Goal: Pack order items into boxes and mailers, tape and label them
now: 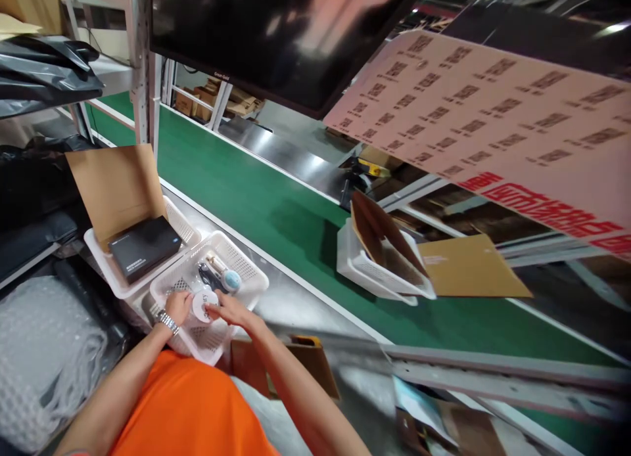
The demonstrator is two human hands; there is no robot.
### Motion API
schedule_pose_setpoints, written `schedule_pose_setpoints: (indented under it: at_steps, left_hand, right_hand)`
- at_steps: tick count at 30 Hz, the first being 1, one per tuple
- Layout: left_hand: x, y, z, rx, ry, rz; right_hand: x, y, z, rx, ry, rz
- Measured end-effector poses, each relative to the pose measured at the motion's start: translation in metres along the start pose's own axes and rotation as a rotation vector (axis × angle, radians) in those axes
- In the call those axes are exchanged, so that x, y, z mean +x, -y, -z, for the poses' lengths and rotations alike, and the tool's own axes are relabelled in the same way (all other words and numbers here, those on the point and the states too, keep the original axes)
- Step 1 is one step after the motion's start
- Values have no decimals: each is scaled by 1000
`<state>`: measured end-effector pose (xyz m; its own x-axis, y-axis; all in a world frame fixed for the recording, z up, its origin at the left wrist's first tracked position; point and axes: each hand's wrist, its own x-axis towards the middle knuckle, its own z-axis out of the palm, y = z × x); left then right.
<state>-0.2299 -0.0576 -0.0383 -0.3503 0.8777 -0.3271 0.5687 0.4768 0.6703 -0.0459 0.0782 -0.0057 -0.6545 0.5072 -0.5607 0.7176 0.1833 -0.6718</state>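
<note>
In the front white perforated basket (256,282) lie a blue-and-white round-topped item (231,280), a small pale bottle-like piece and something dark in clear wrapping. Above the basket floor, a round white piece with dark lettering (200,305) is held between my two hands; I cannot tell whether it is a lid, jar or label. My left hand (178,306), with a metal watch at its wrist, grips the left edge. My right hand (227,309) has its fingers closed at the right side. Behind, a second basket (106,275) carries a black box (145,247) and an upright cardboard piece (118,190).
A green conveyor belt (236,180) runs past the metal bench, bearing another white basket (367,275) with cardboard. A flat carton (470,265) lies beside it. Bubble wrap (46,351) is at left. A monitor (276,39) and a pink code sheet (493,124) hang overhead.
</note>
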Motion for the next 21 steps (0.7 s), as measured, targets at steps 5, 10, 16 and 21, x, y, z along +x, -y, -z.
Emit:
schedule_pose_setpoints:
  at_steps: [5,10,16,21]
  left_hand:
    - [2,-6,0,-14,31,-3]
    - [2,-4,7,-13,52,-8]
    - [4,-6,9,2,53,10]
    - [7,-5,12,4,2,17]
  right_hand:
    - [3,-4,-7,39,182,5]
    - [-4,-6,-8,76,45,92]
    - [-11,-9,-26,-9,-145,123]
    - [-5,-8,-32,-278,-107,197]
